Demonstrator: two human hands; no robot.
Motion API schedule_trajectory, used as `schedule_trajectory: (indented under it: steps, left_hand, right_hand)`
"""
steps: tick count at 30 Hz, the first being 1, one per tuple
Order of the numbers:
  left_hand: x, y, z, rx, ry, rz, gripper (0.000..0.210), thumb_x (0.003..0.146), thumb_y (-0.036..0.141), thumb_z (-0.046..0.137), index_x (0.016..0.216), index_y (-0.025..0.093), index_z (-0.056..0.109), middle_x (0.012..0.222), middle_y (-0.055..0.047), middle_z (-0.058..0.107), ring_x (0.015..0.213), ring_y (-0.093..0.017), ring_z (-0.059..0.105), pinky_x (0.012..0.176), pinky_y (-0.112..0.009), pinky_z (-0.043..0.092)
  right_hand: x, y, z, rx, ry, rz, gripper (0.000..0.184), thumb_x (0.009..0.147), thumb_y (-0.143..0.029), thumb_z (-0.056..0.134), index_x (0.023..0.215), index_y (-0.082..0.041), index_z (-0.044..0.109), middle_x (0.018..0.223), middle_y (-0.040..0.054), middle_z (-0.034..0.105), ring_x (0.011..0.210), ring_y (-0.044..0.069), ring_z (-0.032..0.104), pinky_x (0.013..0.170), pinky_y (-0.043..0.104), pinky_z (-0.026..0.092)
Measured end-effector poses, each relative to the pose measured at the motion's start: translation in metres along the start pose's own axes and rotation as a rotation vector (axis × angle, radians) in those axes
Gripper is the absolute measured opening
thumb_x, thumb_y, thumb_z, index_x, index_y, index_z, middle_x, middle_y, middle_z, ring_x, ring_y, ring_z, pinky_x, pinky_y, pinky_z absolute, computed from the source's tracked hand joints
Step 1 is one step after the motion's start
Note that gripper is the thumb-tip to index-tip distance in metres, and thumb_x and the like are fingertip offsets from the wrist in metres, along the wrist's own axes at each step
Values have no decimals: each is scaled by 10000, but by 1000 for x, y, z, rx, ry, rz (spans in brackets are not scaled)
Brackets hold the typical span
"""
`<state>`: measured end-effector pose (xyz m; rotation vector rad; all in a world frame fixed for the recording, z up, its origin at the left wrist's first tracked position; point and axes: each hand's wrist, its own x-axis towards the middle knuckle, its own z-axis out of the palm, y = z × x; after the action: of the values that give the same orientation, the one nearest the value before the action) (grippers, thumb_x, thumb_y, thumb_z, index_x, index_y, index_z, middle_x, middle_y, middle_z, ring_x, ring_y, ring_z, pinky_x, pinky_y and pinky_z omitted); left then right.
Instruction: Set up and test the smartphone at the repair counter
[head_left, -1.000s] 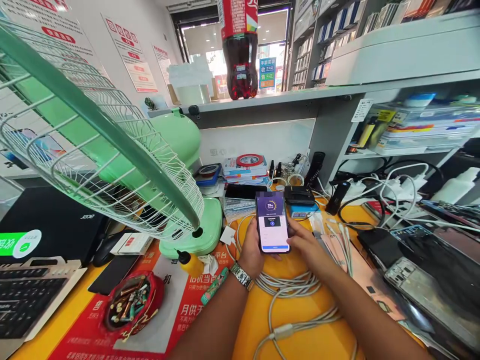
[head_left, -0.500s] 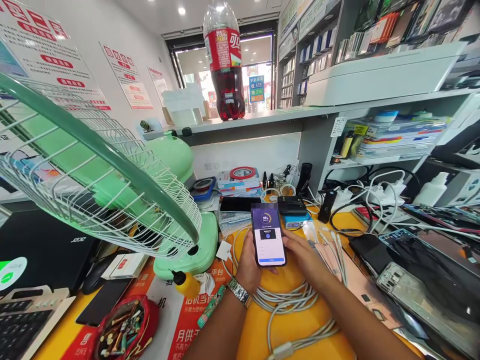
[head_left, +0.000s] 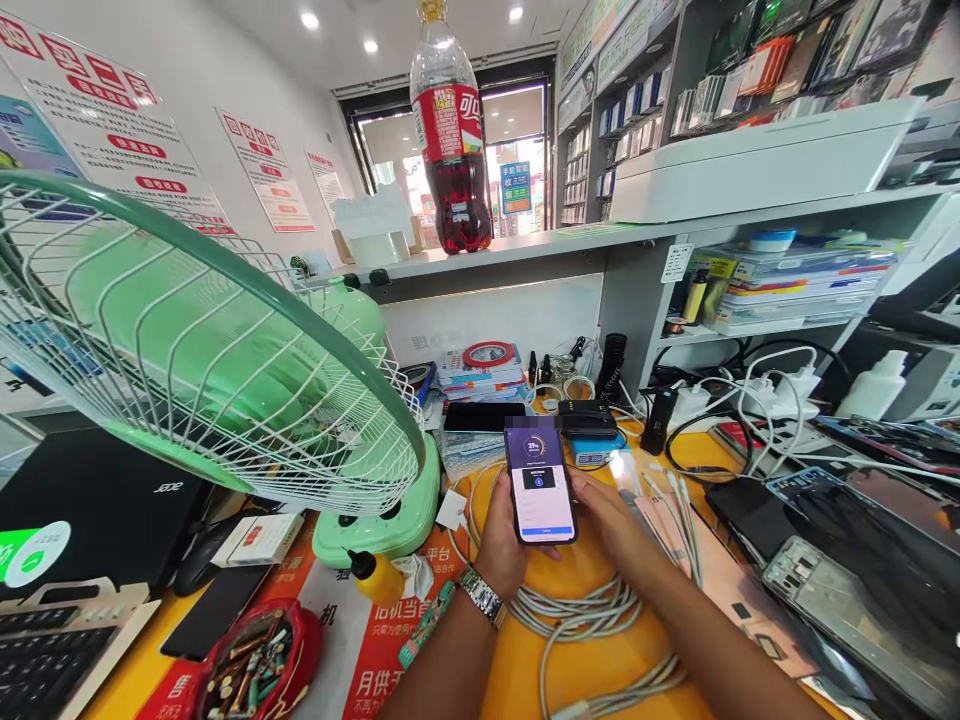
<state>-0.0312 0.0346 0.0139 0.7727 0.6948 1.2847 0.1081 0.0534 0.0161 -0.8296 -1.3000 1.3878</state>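
A smartphone (head_left: 541,505) with a lit purple and white screen is held upright above the desk, its screen facing me. The number 39 shows in a ring near the top. My left hand (head_left: 504,540) wraps round the phone's left edge and lower back, with a metal-band watch (head_left: 482,594) on the wrist. On the other side, my right hand (head_left: 606,515) grips the right edge, fingers partly hidden behind the phone. Below both hands lies a coiled grey cable (head_left: 577,612). Behind the phone a dark phone (head_left: 484,416) rests on a clear plastic wrap.
A green fan (head_left: 375,535) stands at the left, beside a red bowl of cigarette butts (head_left: 300,650) and a yellow bottle (head_left: 379,577). A cola bottle (head_left: 448,125) stands on the shelf ahead. Phone parts (head_left: 817,590) and white chargers (head_left: 795,385) crowd the right.
The view has shifted slightly, so most things sit a little lower. The fan's head has swung round to face me more. Both hands keep their hold on the smartphone.
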Motion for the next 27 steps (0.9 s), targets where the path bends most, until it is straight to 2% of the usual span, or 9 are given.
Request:
schedule_trajectory:
  steps: [4,10,21,27]
  left_hand:
    - [1,0,-1,-9,-7,-7,562,903,577,342,1247,175,533,908,-100,690,632,-200,658,375,-227,481]
    - [1,-1,-1,-15,-18,-5,550,890,588,362,1178,173,581,902,-107,688,648,-185,643,366,-184,430]
    - [0,-1,0,8,-16,-5,494,915,560,325,1136,200,582,890,-89,688,647,-177,641,370,-175,420]
    - [1,-1,0,6,3,-20,533,896,586,353,1127,170,591,852,-96,687,648,-190,648,361,-182,430]
  right_hand:
    - [-1,-1,0,-2,-22,-2,448,860,-542,537,1134,-214,671,1094,69,685,946,245,601,848,362,451]
    - [1,4,-2,-5,-35,-9,442,891,-523,500,1175,-218,648,1108,65,679,943,238,595,827,346,459]
    - [-1,4,-2,-10,-28,1,469,887,-541,494,1190,-214,639,1136,68,673,1028,259,592,853,351,467]
    - [-2,-4,1,-39,-5,6,473,843,-561,546,1122,-201,674,1123,78,678,958,258,604,862,376,461]
